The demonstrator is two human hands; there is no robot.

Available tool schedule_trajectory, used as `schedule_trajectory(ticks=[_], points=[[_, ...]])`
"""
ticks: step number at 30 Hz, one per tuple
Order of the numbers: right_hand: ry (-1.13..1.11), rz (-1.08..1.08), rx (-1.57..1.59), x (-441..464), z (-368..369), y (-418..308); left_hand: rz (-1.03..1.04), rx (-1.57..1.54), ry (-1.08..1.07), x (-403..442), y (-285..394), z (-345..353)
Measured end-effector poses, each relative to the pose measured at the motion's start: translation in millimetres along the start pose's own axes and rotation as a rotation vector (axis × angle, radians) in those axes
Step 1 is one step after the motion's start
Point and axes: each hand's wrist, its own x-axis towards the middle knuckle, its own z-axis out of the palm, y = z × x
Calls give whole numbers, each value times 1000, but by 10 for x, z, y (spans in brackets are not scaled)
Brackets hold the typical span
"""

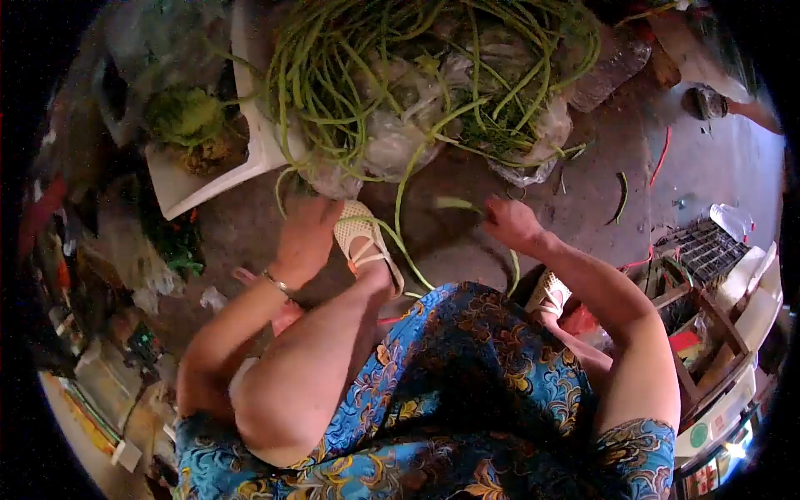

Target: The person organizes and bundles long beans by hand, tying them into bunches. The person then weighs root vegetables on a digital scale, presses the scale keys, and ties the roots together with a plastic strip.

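Note:
A large heap of long green beans (312, 79) lies in front of me over clear plastic bags (400, 137). My left hand (307, 242) is beside my left shoe, its fingers curled and slightly smeared by motion. From its fingertips one long bean (390, 233) runs over the shoe toward my lap. My right hand (512, 225) is closed on another long bean; a blurred piece (457, 203) sticks out to the left and a strand (514, 271) hangs below. Both hands are apart, just short of the heap.
At the left, a white plastic stool or chair part (250, 167) stands near a leafy green vegetable (185, 117). Loose bean scraps (622, 196) lie on the floor. A dark wire crate (708, 250) and a wooden frame (725, 333) are at the right. Another person's foot (708, 103) shows at upper right.

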Motion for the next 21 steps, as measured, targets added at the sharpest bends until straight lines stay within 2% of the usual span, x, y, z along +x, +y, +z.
schedule_trajectory(ticks=[2,4,5,7,8,10,11,13,15,17,18,19,21], points=[[142,38,309,277,45,-275,-34,-15,-21,-121,-94,507],[206,65,564,674,224,-489,-130,-22,77,-80,-200,999],[225,88,605,852,283,-614,-127,-21,83,-20,-224,1187],[244,114,653,1108,323,-841,-331,-164,-84,43,-288,1409],[276,149,626,1207,310,-938,-334,-164,-83,47,-286,1347],[302,170,600,1268,290,-1041,-195,-213,-63,46,-235,1047],[280,126,662,1205,183,-1096,-202,-211,-63,55,-171,821],[250,83,711,1054,-144,-1161,-108,-466,146,102,35,256],[77,-122,486,845,-666,-1236,-75,-738,102,311,83,-342],[152,-187,464,769,-1322,-1381,-23,-1036,221,509,163,-1035],[381,-452,324,882,-1530,-1313,88,-1115,385,636,146,-1342],[155,-124,487,611,-2231,-1663,89,-1031,507,710,127,-1717],[314,-253,867,575,-2793,-1772,145,-969,498,1035,-130,-2373]])
